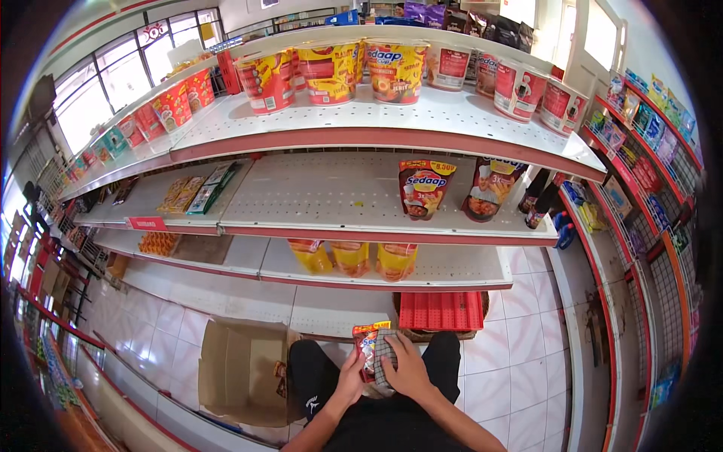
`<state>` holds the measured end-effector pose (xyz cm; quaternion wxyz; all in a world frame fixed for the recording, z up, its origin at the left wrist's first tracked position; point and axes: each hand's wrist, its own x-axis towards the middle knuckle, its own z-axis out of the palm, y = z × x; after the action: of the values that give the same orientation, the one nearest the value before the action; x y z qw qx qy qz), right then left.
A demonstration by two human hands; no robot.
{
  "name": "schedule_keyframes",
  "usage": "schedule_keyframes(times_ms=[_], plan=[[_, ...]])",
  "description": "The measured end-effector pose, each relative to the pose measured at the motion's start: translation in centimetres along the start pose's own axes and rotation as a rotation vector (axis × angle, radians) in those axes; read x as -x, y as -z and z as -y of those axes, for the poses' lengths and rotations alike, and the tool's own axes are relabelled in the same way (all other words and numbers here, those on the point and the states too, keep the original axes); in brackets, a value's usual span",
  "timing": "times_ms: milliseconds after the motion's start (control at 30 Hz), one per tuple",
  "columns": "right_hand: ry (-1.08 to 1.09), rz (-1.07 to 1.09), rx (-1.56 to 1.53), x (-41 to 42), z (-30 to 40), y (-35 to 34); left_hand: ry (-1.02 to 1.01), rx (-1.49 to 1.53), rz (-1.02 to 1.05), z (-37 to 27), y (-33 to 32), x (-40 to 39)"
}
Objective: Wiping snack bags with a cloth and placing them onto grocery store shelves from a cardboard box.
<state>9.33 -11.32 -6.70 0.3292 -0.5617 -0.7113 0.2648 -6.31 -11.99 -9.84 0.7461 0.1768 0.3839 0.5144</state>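
A red and brown Sedaap sauce pouch (366,349) is upright between my two hands, low in the middle of the view. My left hand (351,377) grips its left side. My right hand (408,367) presses a grey checked cloth (385,357) against the pouch's right side. Two similar pouches stand on the shelf in front of me, one (425,189) right of the middle and another (490,189) farther right. An open cardboard box (243,367) is on the floor beside my left knee, with a dark packet (280,377) inside.
Instant noodle cups (395,73) line the top shelf. Yellow pouches (350,260) stand on the lower shelf, partly under the edge of the middle shelf (361,236). A red plastic crate (440,311) is near my right knee. Sauce bottles (545,200) stand at the middle shelf's right end.
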Motion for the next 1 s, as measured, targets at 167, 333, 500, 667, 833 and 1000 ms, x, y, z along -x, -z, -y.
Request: schedule_keyframes(times_ms=[167, 333, 500, 667, 833, 1000], plan=[[0.181, -0.042, 0.166, -1.2, 1.3, -0.6, -0.128, 0.000, 0.071, 0.9, 0.7, -2.3], [0.337, -0.049, 0.154, -3.7, 0.1, 0.5, -0.190, 0.076, 0.066, -0.4, -0.9, -3.2], [0.134, -0.206, -0.280, -5.4, -2.6, -0.7, -0.208, 0.084, 0.174, -1.6, -1.1, -3.4], [-0.383, 0.040, -1.081, -5.1, -4.3, -0.8, -0.282, -0.029, 0.100, -1.0, -0.3, -4.0], [-0.123, -0.091, -0.580, -4.9, -1.5, 0.2, -0.688, -1.274, -0.168, -1.0, -0.8, -4.7], [-0.191, -0.185, -0.418, -5.7, 0.2, 1.2, -0.729, -1.030, -0.274, -1.8, -3.2, -3.6]])
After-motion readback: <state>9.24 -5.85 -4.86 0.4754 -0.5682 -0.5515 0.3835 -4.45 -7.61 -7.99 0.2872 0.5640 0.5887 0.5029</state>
